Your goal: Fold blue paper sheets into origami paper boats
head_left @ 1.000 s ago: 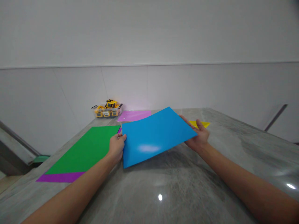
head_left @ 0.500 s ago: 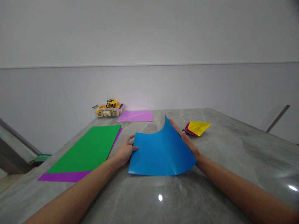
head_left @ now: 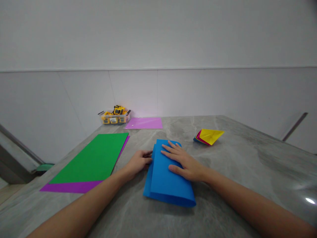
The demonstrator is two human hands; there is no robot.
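Note:
A blue sheet of paper (head_left: 164, 185) lies in front of me, folded over from right to left. Its right side still bulges in a rounded bend, and the top layer stops a little short of the lower layer's left edge. My right hand (head_left: 184, 162) rests flat on the upper layer with its fingers spread. At the left edge my left hand (head_left: 140, 162) has bent fingers closed on the paper's border; the fingertips are partly hidden.
Left of me a green sheet (head_left: 96, 158) covers a purple sheet (head_left: 71, 187). A folded yellow, pink and blue paper piece (head_left: 210, 136) sits to the right. Farther back are a pink-purple sheet (head_left: 146, 123) and a clear bin (head_left: 113, 119) of yellow toy vehicles.
The blue paper's raised right side has come over to the left onto the other half. My right hand has moved from behind that side to flat on top.

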